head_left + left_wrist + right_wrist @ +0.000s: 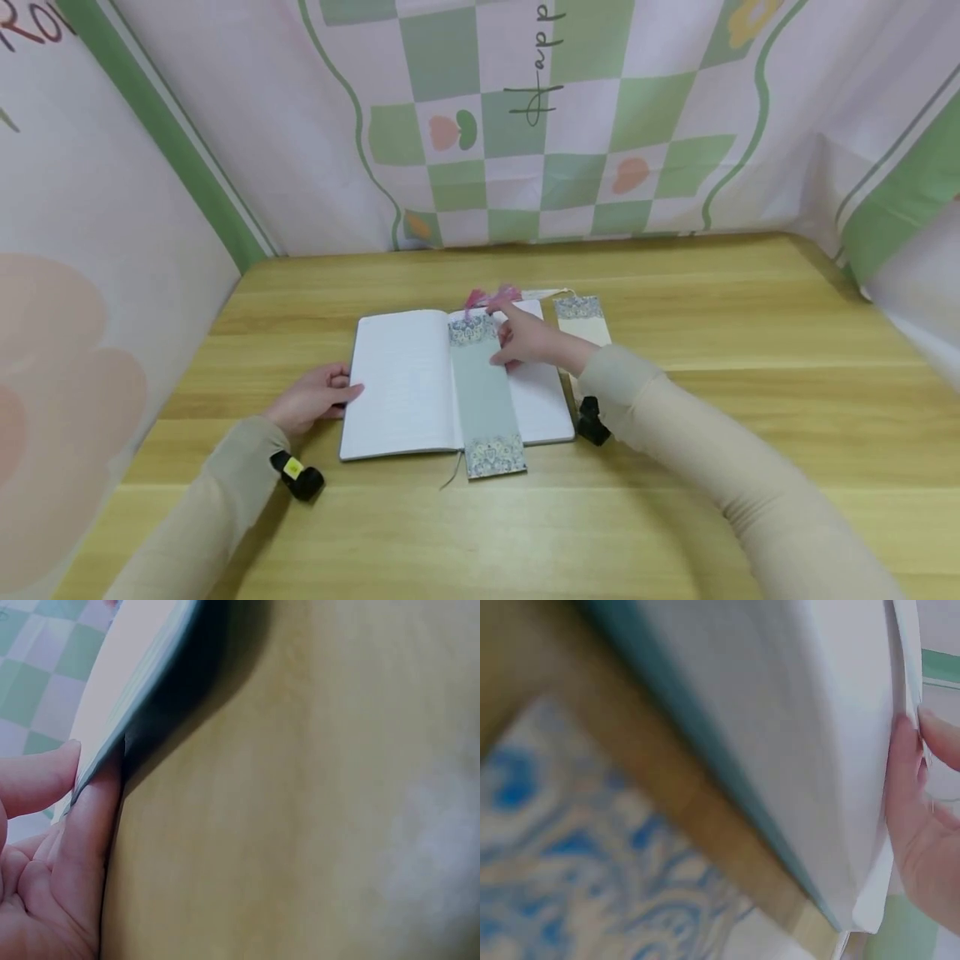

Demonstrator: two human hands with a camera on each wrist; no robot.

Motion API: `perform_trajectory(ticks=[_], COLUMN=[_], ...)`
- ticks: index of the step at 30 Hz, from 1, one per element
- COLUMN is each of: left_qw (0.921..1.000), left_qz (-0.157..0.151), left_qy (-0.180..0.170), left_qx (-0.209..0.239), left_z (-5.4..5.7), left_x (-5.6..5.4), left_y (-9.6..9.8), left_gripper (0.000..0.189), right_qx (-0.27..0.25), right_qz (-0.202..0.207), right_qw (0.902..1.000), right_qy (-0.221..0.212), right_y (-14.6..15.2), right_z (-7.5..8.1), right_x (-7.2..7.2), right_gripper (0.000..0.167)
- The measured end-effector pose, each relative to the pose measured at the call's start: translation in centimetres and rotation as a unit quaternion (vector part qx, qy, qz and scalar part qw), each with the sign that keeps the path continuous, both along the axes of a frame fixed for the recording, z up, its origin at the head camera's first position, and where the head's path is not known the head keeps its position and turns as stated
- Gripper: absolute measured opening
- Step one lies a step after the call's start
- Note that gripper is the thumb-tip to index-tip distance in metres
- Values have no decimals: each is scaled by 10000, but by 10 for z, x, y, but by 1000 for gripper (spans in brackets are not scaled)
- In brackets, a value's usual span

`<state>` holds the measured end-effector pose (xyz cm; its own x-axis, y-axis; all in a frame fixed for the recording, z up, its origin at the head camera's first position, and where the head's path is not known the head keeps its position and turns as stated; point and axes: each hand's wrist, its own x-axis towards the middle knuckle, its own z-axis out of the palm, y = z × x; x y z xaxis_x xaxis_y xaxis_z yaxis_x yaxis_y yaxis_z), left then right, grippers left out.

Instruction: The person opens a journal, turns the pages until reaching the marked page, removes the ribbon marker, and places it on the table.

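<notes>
An open notebook (397, 383) with blank-looking white pages lies on the table. Along its centre fold rests a pale green bookmark (483, 383) with patterned ends and a pink tassel (491, 295); its lower end sticks out past the notebook's near edge. My right hand (534, 337) pinches the bookmark's right edge near the top, over the right page. At the left edge, my left hand (311, 398) grips the notebook; in the left wrist view the thumb is on the page and a finger (94, 817) under the cover.
A second, cream bookmark (581, 325) with a patterned end lies right of the notebook, partly hidden by the right sleeve. A thin ribbon (452, 473) hangs from the notebook's near edge. Patterned curtains (517, 192) stand behind and beside the wooden table (420, 542).
</notes>
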<state>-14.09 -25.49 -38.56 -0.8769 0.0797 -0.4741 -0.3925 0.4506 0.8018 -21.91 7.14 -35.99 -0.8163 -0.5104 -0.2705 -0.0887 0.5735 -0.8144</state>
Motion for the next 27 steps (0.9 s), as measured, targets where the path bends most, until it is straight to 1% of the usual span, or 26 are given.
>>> perform_trajectory(ticks=[2, 6, 8, 11, 14, 17, 22, 27], left_qw=[10000, 10000, 9999, 9999, 9999, 9999, 9998, 9998], left_qz=[-18, 10, 17, 48, 74, 85, 125, 119], left_qy=[-5, -23, -18, -23, -51, -80, -84, -96], left_qx=[-26, -89, -117, -147, -120, -86, -118, -121], left_z=[-1, -2, -2, -3, -3, -2, -1, -2], left_x=[0, 1, 1, 1, 1, 2, 1, 0], left_y=[0, 0, 0, 1, 1, 2, 4, 4], left_gripper=[36, 39, 42, 43, 42, 43, 48, 49], right_qx=[-299, -740, -847, -906, -909, -970, -957, -904], right_qz=[-11, -89, -182, -285, -235, -242, -551, -888], right_qw=[9991, 9950, 9933, 9922, 9934, 9936, 9934, 9919], right_qy=[-300, -667, -770, -809, -660, -527, -303, -32], right_y=[4, 11, 14, 19, 27, 39, 68, 107], right_z=[-3, -6, -5, -1, 6, 17, 38, 56], right_x=[1, 2, 4, 4, 3, -1, -10, -19], right_gripper=[77, 75, 75, 78, 79, 77, 80, 81])
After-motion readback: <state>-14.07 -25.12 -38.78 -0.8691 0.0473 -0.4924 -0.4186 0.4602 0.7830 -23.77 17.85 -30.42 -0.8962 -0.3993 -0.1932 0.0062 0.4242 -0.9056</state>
